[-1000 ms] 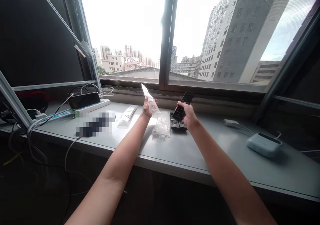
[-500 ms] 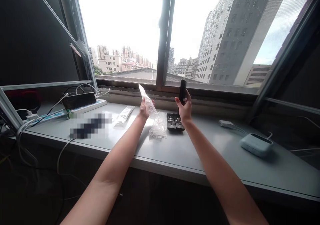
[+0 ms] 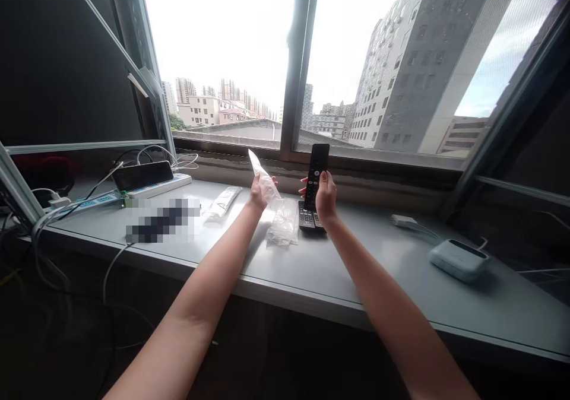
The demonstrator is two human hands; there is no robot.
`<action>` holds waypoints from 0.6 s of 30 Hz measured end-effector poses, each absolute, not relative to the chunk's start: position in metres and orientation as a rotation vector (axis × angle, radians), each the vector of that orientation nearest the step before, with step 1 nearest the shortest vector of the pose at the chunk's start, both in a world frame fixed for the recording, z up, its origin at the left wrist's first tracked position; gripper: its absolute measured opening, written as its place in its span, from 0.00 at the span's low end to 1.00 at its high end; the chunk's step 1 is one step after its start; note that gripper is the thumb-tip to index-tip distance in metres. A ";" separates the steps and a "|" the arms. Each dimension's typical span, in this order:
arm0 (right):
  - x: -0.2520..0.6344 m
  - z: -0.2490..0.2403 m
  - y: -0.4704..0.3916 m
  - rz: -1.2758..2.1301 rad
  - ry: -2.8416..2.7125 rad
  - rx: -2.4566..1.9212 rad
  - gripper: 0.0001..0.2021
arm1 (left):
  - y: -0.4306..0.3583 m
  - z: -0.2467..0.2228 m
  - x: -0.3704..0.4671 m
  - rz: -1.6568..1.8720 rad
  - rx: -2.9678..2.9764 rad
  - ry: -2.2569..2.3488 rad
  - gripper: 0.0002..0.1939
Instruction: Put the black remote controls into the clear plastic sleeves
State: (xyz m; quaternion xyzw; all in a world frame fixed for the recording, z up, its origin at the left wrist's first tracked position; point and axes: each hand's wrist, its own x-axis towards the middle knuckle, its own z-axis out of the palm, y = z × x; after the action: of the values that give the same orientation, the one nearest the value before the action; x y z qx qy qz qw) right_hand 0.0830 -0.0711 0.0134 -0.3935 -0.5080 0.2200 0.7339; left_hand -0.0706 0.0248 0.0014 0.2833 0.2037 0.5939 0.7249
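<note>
A phone (image 3: pixel 142 175) leans by a power strip (image 3: pixel 167 187) at the left of a gray desk (image 3: pixel 356 269), with a white packet (image 3: pixel 222 203) lying flat nearer the middle. The left hand (image 3: pixel 258 193), its forearm slanting up from the lower left, closes around a white sleeve (image 3: pixel 263 180); the thumb is on the near side, fingertips show past the right edge, and the sleeve's tip rises above them, leaning left. Clear plastic (image 3: pixel 284 225) lies just below. The right hand (image 3: pixel 326 197), forearm angling in from the lower right, grips a black remote (image 3: pixel 317 165) upright, buttons facing the camera, thumb at its right edge, 2 or more fingertips past its left. Behind its lower end, 2 flat remotes (image 3: pixel 307 221) rest side by side. A pale blue device (image 3: pixel 459 260) sits far right.
</note>
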 end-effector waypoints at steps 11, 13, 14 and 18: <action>0.088 0.029 -0.085 1.047 -0.750 -0.951 0.23 | 0.015 0.008 -0.068 1.378 0.523 0.509 0.20; 0.090 0.034 -0.088 1.233 -0.688 -0.912 0.24 | 0.014 0.008 -0.068 1.380 0.519 0.504 0.20; 0.091 0.035 -0.090 1.310 -0.664 -0.892 0.24 | 0.014 0.008 -0.068 1.383 0.517 0.498 0.20; 0.096 0.040 -0.094 1.464 -0.690 -0.809 0.15 | 0.017 0.007 -0.069 1.399 0.507 0.490 0.19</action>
State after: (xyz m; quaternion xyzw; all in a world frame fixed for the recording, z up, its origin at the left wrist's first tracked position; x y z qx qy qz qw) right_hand 0.0962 -0.0943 0.0398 -0.3515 -0.2999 0.6363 0.6178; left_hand -0.0687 0.0172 0.0073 0.2282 0.2208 0.6303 0.7084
